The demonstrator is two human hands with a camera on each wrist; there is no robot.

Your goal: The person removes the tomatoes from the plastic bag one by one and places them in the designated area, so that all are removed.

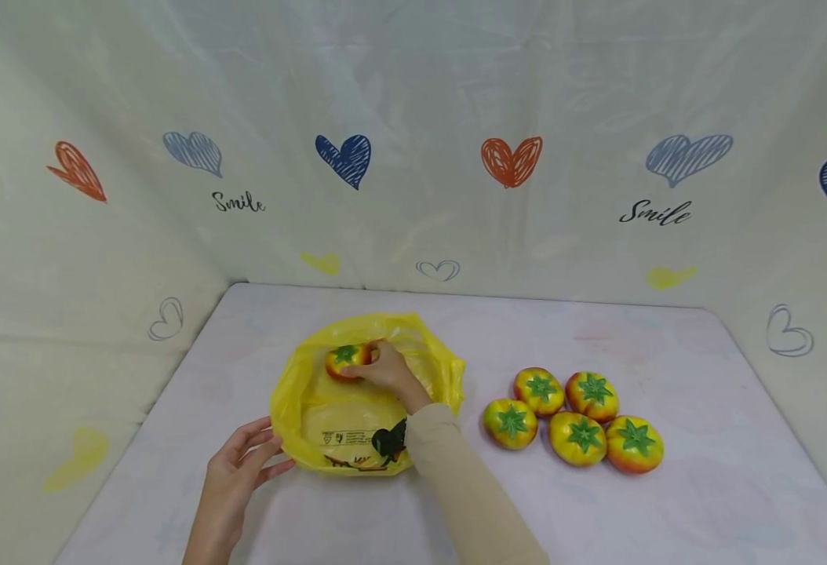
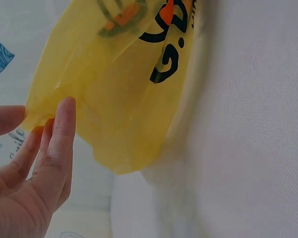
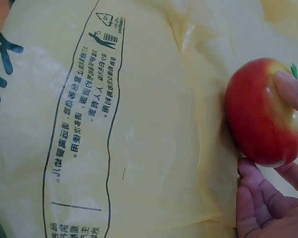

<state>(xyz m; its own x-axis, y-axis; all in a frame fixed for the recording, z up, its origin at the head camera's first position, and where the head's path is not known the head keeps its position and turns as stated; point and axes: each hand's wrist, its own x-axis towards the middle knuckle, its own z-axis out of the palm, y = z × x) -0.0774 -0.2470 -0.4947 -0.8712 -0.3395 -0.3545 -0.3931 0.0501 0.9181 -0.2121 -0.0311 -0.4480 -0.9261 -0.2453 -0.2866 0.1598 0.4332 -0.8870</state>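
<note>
A yellow plastic bag [image 1: 289, 392] lies on the table with its mouth spread wide; dark print shows on its wall. Inside it, my right hand [image 1: 388, 369] grips a red and yellow tomato [image 1: 340, 362] with a green star-shaped top. The right wrist view has this tomato [image 3: 260, 114] between thumb and fingers, close to the bag's printed wall [image 3: 154, 124]. At the bag's left edge, my left hand [image 1: 240, 463] pinches the plastic between thumb and fingers. In the left wrist view, the left hand [image 2: 42, 173] is at a corner of the bag [image 2: 114, 109].
Several similar tomatoes [image 1: 584, 439] sit in a group on the white table [image 1: 724, 486], right of the bag. Behind and at both sides hangs a pale sheet [image 1: 420, 94] with printed hearts and the word Smile.
</note>
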